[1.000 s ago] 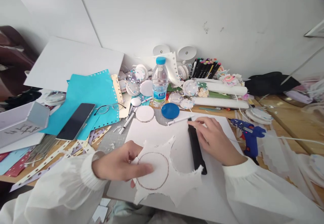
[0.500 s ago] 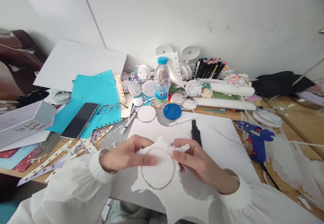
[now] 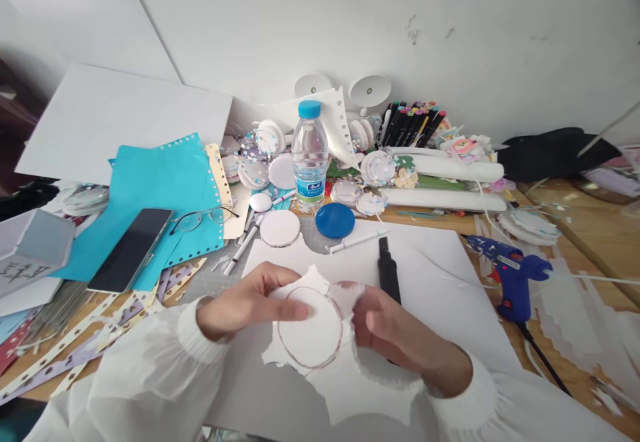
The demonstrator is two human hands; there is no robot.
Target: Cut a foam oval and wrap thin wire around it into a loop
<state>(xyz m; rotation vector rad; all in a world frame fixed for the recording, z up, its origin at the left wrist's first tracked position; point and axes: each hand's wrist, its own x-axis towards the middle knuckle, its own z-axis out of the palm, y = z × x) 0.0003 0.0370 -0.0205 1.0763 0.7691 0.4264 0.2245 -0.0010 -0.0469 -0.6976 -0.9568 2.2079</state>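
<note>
My left hand (image 3: 260, 302) grips a ragged piece of white foam board (image 3: 363, 389) at its upper left, thumb flat on top and fingers beneath. A brownish, cut-looking circle (image 3: 313, 342) surrounds a smooth disc still seated within the piece. At the right edge, my right hand (image 3: 390, 329) has curled fingers on a torn flap of the same board, slightly blurred; its fingertips are partly hidden. Under both hands lies a large white sheet (image 3: 440, 282). A black-handled cutter (image 3: 387, 272) rests just beyond my right hand.
Beyond my hands are a loose white disc (image 3: 280, 229), a blue round lid (image 3: 335, 221), a white pen (image 3: 357, 241) and a water bottle (image 3: 310, 155). A blue glue gun (image 3: 515, 272) with its cable stands right. Left are a phone (image 3: 130, 250) and glasses (image 3: 200, 219).
My right thumb has come off the top of the board near the circle, and that hand has shifted slightly right with the flap. My view has turned a little; my left hand keeps its hold.
</note>
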